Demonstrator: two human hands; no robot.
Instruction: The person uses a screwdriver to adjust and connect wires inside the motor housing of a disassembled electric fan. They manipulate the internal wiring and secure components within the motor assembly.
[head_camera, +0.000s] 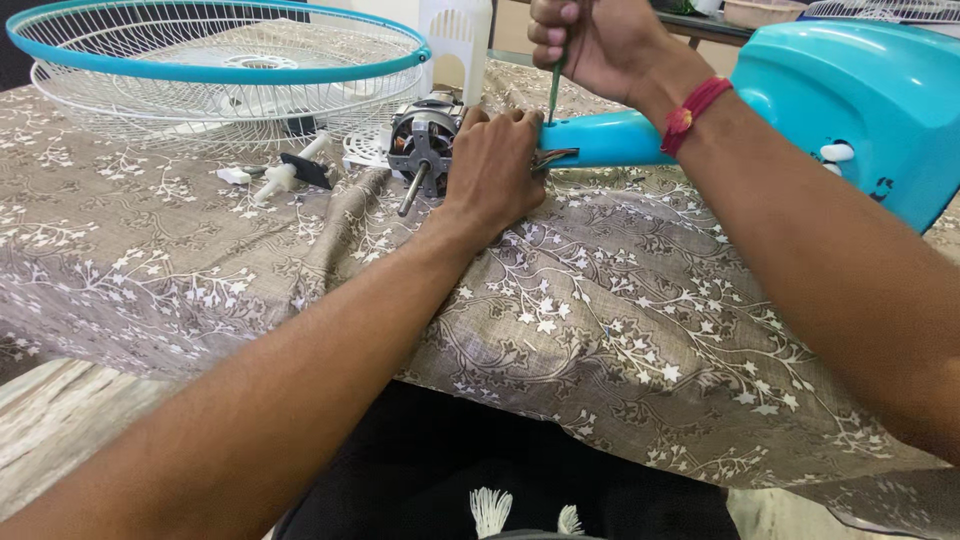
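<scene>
Screwdriver (555, 85) stands upright in the closed grip of the right hand (590, 45), tip down on the neck of the blue fan body (850, 100). Left hand (495, 170) clasps the neck's end beside the motor (425, 145), which rests on the cloth-covered tabletop (600, 330). Fan guards (215, 75) lie behind.

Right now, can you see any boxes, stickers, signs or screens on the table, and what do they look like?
Sticker-like picture: on the side of the turquoise fan body at the right, a small white and dark shape, too small to make out.
No boxes, signs or screens show; the table holds fan parts on a brown flowered cloth.
</scene>
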